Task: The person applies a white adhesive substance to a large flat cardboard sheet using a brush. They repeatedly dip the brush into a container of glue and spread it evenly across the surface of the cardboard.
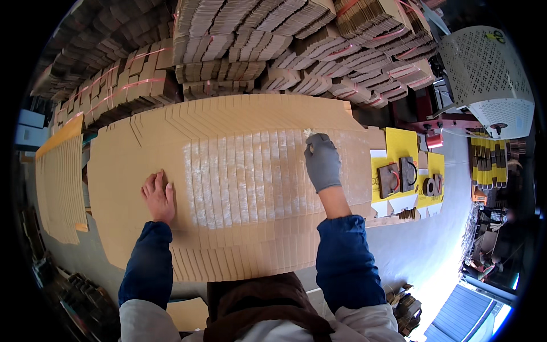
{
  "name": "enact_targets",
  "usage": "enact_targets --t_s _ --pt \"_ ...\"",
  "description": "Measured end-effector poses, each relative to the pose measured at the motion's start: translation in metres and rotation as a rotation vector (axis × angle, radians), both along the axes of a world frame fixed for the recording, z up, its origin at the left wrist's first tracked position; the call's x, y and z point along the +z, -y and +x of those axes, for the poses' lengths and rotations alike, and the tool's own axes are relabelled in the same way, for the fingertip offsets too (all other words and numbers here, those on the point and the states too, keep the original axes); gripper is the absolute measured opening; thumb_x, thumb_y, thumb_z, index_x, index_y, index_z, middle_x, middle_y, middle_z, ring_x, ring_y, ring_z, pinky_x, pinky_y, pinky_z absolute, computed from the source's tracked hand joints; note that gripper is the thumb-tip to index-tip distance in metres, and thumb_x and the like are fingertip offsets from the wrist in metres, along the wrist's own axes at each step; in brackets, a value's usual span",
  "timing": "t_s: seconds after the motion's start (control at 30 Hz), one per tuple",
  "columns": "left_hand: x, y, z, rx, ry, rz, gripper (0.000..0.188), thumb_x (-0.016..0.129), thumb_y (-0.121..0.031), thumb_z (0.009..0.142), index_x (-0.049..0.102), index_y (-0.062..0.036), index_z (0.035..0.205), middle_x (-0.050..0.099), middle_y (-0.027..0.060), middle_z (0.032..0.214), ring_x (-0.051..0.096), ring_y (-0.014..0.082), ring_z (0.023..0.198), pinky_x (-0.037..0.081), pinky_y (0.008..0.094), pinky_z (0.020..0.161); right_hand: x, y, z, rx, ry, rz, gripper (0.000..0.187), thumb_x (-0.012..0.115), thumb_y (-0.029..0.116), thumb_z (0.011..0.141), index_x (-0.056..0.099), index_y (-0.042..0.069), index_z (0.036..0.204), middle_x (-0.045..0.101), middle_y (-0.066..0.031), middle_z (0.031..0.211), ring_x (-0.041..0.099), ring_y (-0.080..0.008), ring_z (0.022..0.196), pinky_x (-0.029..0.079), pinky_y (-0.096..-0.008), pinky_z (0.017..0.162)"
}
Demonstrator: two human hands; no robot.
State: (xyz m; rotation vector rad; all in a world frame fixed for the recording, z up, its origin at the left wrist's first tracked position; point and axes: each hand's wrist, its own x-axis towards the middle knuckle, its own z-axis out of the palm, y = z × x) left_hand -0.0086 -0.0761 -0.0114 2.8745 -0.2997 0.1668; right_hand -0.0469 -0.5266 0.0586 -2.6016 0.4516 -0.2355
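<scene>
Cardboard sheets (250,259), fanned in overlapping strips, white smears (245,176) across the middle ones. Left hand (157,196), bare, laid palm down on the sheets' plain left side. Right hand (323,162), grey-gloved, curled round a pale tool (308,132), mostly hidden, at the smears' far right corner. Sleeves (347,256), blue, two. Facing the person: cardboard bundles (256,28), stacked, pink straps (142,82). Over to the right: yellow sheets (400,143), two dark handled blocks (408,174), a white perforated guard (484,68).

pink-strapped cardboard bundles (228,43): far side | perforated pale housing (484,68): upper right | yellow-and-dark stack (488,162): right | grey floor (393,251)
</scene>
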Motion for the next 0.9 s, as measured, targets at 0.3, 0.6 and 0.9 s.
enact_targets --t_s 0.3,0.6,0.9 --pt "0.003 0.003 0.001 0.016 -0.017 -0.018 0.046 0.048 -0.034 0.098 0.051 -0.0126 0.138 0.048 0.0136 0.134 0.042 0.0322 0.130 0.021 0.0538 0.113 0.004 -0.005 0.003 0.037 0.035 0.042 0.015 0.069 0.009 0.078 0.065 0.004 0.092 0.064 -0.0172 0.096 0.065 -0.0366 0.086 0.054 -0.0472 0.075" --pt "0.004 0.004 0.001 0.016 0.008 0.001 0.045 0.050 -0.031 0.097 0.052 -0.0107 0.137 0.049 0.0136 0.132 0.042 0.0318 0.128 0.025 0.0491 0.111 0.009 -0.026 0.006 0.052 0.075 0.051 0.013 0.069 0.007 0.079 0.066 0.007 0.091 0.065 -0.0154 0.098 0.065 -0.0372 0.089 0.053 -0.0458 0.078" --pt "0.002 0.000 0.002 0.025 -0.016 -0.057 0.047 0.053 -0.037 0.095 0.052 -0.0136 0.136 0.048 0.0095 0.134 0.041 0.0300 0.129 0.022 0.0600 0.111 0.020 -0.094 0.043 0.186 0.025 0.104 0.010 0.068 0.007 0.079 0.066 0.007 0.090 0.066 -0.0152 0.096 0.066 -0.0373 0.087 0.054 -0.0445 0.076"
